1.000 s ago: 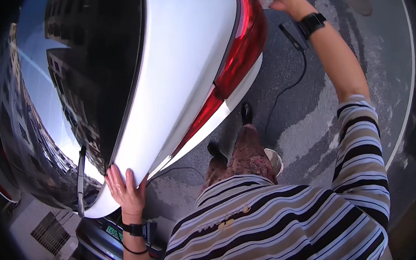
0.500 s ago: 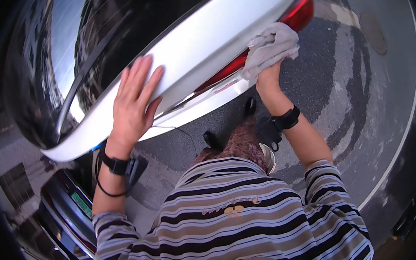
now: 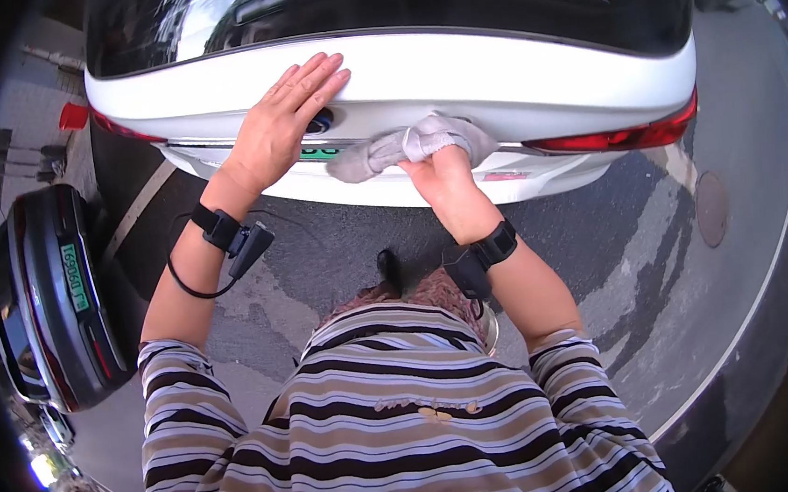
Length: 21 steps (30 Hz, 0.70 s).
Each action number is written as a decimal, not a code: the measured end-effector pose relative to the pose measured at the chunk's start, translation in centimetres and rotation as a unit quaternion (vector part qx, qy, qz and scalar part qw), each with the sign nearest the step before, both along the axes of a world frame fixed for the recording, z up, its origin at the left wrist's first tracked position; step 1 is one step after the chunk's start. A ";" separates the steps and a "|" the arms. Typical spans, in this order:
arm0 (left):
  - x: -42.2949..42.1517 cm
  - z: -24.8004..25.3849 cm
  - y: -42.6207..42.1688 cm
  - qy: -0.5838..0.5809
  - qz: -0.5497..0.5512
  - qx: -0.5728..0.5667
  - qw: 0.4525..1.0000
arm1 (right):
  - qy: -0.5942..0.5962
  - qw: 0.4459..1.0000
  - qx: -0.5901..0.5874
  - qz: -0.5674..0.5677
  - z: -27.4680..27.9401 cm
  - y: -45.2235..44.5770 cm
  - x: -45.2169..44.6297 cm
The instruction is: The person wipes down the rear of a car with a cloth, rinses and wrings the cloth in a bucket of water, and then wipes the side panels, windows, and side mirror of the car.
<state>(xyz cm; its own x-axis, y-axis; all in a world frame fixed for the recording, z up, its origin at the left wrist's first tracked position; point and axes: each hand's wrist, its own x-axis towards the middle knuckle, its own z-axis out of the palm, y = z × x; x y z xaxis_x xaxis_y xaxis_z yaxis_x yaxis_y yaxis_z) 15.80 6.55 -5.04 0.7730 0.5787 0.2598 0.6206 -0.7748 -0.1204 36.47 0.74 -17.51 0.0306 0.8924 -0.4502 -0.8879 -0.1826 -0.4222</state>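
My left hand (image 3: 282, 125) lies flat on the white tailgate of a car (image 3: 416, 71), fingers stretched out, beside a round badge (image 3: 319, 121). In my right hand (image 3: 447, 178) is a crumpled light grey cloth (image 3: 386, 153), pressed against the rear of the car below the tailgate's crease. Part of a green number plate (image 3: 318, 153) shows left of the cloth. The red right tail light (image 3: 628, 135) lies to the right of my right hand. The cloth hides some of my right fingers.
A dark car (image 3: 56, 294) with a green plate stands at the left. Near the upper left is a red bucket-like object (image 3: 72, 116). A pale container (image 3: 488, 330) stands on the ground by my legs. A round cover (image 3: 711, 209) is in the pavement at right.
The view has swung from the car's right corner to its rear middle. My right hand has moved with the cloth from the tail light to beside the plate; my left hand now rests by the badge.
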 end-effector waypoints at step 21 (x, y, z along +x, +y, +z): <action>-6.8 -1.3 -1.9 -0.095 0.314 -0.012 0.944 | 0.089 0.944 0.053 0.313 1.0 1.0 0.8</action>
<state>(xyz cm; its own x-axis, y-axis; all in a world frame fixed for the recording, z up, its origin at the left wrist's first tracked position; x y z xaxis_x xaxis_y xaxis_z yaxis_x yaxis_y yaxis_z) 9.01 4.66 -6.32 0.2153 0.9155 0.3399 0.9676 -0.2471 0.0526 37.23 1.75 -16.55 -0.5854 0.7508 -0.3060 -0.6791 -0.6603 -0.3207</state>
